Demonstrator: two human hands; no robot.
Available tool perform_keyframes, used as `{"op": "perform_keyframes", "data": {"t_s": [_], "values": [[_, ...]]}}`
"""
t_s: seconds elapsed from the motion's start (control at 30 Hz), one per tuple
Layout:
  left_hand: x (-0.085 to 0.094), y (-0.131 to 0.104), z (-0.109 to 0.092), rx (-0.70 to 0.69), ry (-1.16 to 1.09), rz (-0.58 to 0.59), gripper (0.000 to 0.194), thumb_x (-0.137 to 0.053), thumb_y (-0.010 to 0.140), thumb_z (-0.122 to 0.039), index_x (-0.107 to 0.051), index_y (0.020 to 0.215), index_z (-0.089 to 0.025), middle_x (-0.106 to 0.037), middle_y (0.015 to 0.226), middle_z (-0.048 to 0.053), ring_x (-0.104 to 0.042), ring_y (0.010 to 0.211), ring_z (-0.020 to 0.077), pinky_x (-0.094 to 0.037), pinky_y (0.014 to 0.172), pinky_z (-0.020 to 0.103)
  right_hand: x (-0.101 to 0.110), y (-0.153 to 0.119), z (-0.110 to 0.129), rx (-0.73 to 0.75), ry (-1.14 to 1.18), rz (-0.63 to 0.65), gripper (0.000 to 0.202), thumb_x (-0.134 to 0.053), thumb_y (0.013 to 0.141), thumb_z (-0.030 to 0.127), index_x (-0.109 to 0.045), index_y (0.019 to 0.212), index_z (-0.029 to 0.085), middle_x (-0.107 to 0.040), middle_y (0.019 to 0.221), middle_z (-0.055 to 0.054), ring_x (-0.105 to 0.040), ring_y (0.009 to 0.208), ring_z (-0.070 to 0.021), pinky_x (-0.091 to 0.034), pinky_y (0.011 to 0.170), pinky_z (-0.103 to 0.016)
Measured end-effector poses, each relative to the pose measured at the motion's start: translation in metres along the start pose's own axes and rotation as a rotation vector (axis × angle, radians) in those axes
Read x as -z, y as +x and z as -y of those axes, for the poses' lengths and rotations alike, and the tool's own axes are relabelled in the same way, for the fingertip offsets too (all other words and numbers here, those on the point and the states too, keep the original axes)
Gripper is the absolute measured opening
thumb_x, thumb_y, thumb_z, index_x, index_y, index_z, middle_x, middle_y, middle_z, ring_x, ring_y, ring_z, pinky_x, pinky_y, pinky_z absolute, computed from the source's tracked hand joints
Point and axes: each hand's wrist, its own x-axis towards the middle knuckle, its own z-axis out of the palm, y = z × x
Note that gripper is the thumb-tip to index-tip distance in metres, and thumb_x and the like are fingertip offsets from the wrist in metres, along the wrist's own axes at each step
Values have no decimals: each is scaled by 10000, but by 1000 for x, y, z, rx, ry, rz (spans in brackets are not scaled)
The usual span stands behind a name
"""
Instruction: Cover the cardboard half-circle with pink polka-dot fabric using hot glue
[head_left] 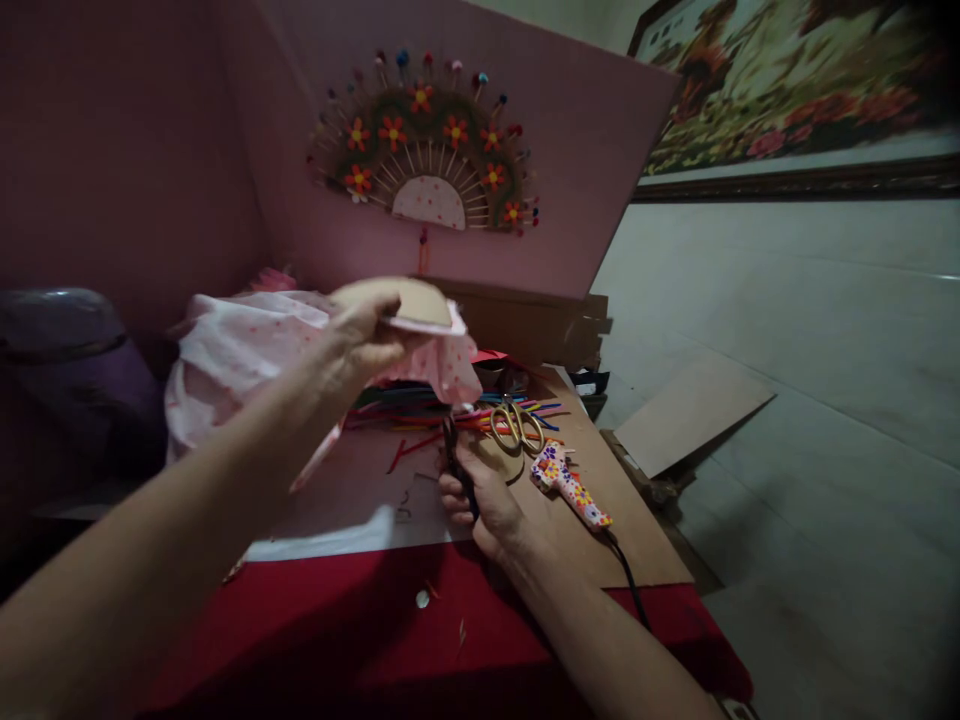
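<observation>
My left hand (375, 335) is raised above the table, its fingers closed on the edge of a half-round cardboard piece (420, 300). Pink-and-white dotted fabric (450, 370) hangs below that piece, and a bigger spread of similar fabric (240, 330) lies to the left. Lower down, my right hand (484, 505) grips a dark pliers-like tool (461, 470), tip upward, under the hanging cloth; blur hides its exact kind. Gold-handled scissors (517, 428) and a flower-patterned glue gun (570, 487) lie to the right of this hand.
Several coloured pipe cleaners (390, 408) lie behind my right hand. A brown cardboard sheet (622, 520) covers the table's right side, over a red cloth (337, 620). The glue gun's black cord (630, 570) runs frontward. A fan-shaped decoration (427, 200) is on the pink board behind.
</observation>
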Motion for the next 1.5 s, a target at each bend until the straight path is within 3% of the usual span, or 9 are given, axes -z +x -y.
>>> {"op": "perform_keyframes", "data": {"t_s": [0.07,0.13,0.23,0.37,0.5,0.8,0.97,1.17,1.5], "values": [[-25,-1,-19,-81,23,342,458,-193,892,-5,-523,1204,52,-619,1197,157,-588,1094,312,-503,710,418,-1,0,2,34,-2,0,460,-627,729,620,-484,684,185,-338,485,87,-207,383,-37,-113,345,-154],[-26,-8,-20,-106,40,447,676,93,824,7,-449,1215,107,-604,1156,124,-557,1105,286,-457,649,411,-2,0,2,65,9,-28,456,-606,740,622,-485,680,186,-339,479,85,-217,379,-41,-122,338,-159],[13,-22,14,-58,82,158,309,-432,878,-59,-592,1142,-71,-704,1010,99,-690,877,203,-549,735,372,-2,2,-1,151,89,-157,472,-613,736,631,-454,666,192,-314,469,98,-187,366,-31,-107,336,-151],[86,-39,72,322,123,-278,275,-457,897,-94,-545,1157,-92,-701,869,126,-693,731,213,-601,675,406,0,5,-10,163,189,-310,507,-531,781,680,-426,674,196,-293,474,106,-158,352,-23,-96,335,-150],[116,-54,91,367,127,-298,264,-455,892,-69,-541,1137,-117,-692,837,95,-690,694,199,-609,620,374,-2,4,-14,221,135,-381,506,-420,842,680,-470,730,189,-316,471,102,-185,344,-28,-114,333,-150],[119,-57,91,342,86,-291,252,-497,869,-56,-562,1105,-117,-691,800,77,-693,683,204,-597,712,458,-6,-9,-4,492,123,-398,487,-526,773,688,-458,802,207,-358,519,103,-236,376,-30,-147,353,-150],[119,-56,87,330,31,-268,275,-486,874,-51,-556,1135,-103,-703,855,110,-701,725,221,-606,681,425,-4,-16,6,194,-181,-257,485,-566,775,655,-494,769,175,-365,500,91,-227,368,-18,-106,346,-147],[120,-52,83,296,-46,-208,358,-452,884,-33,-548,1216,-126,-717,846,105,-709,755,217,-602,731,401,13,-33,19,-211,-122,-181,370,-461,914,513,-499,805,162,-364,527,80,-241,363,-11,-116,341,-125],[125,-49,81,317,-108,-156,393,-468,884,-54,-541,1263,-131,-728,910,117,-710,801,224,-586,794,398,14,-16,25,-357,-139,-94,443,-327,945,558,-460,771,173,-338,535,80,-236,334,-20,-111,309,-117]]}}
